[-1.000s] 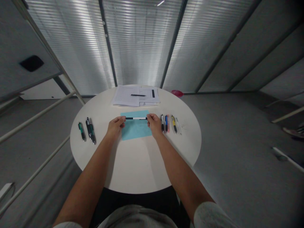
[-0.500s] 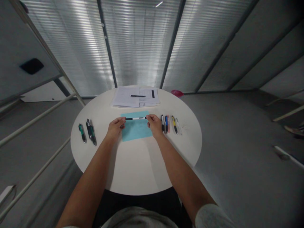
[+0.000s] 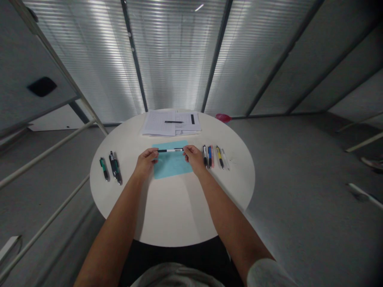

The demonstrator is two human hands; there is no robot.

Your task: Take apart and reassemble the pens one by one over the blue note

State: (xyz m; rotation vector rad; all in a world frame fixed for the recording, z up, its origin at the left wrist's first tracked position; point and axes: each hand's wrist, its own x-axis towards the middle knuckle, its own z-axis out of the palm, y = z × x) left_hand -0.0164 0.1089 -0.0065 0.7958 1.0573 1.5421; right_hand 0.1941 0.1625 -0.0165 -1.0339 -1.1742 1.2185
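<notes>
Over table [image 3: 170,215] centre, 12 o'clock: pen [image 3: 170,150] above blue sheet [image 3: 172,169] | left hand [image 3: 145,162], right hand [image 3: 194,157] pinching its ends | step: holding it level | next: needs both grips steady

Office room, round white table [image 3: 172,217], papers [image 3: 157,123], ribbed translucent walls [image 3: 176,56]
</notes>
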